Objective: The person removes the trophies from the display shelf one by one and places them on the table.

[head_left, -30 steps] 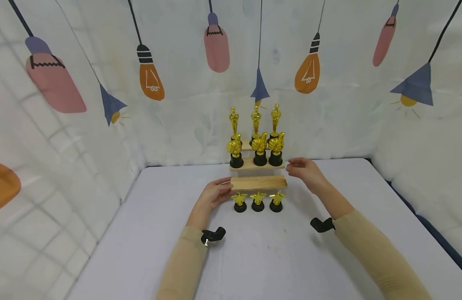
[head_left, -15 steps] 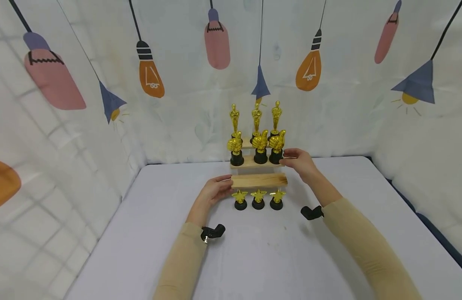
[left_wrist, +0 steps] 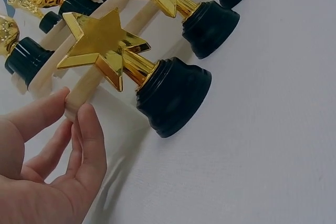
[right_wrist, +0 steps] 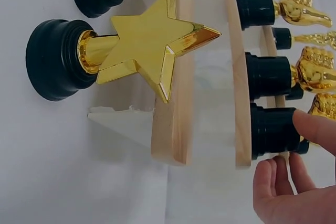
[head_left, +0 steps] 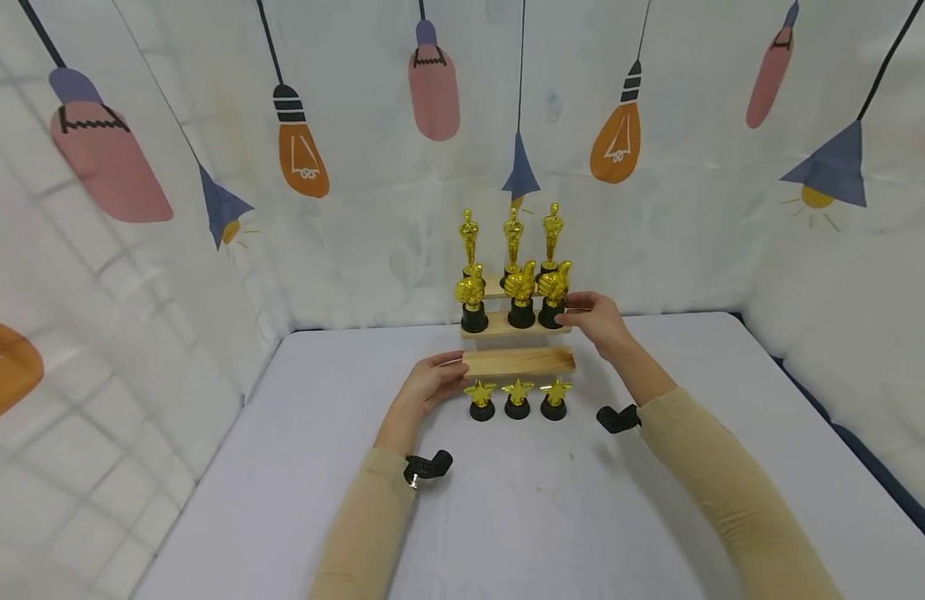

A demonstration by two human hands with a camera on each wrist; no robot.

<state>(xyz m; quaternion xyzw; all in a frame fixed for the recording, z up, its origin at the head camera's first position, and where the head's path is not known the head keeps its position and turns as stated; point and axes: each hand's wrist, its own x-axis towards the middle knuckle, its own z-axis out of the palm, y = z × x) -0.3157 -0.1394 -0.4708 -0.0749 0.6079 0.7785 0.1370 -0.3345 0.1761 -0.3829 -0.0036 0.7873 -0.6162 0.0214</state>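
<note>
While your left hand (head_left: 431, 383) pinches the bottom shelf (head_left: 518, 362) at its left end, your right hand (head_left: 599, 323) grips the rightmost thumbs-up trophy (head_left: 553, 288) by its base (head_left: 549, 313), upright on the middle shelf (head_left: 500, 327)

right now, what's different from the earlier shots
The right hand has moved leftward and away from the person, from beside the rack to the rightmost thumb trophy, whose black base it now grips. The left hand still pinches the left end of the front plank; the star trophies and figure trophies stayed put.
</note>
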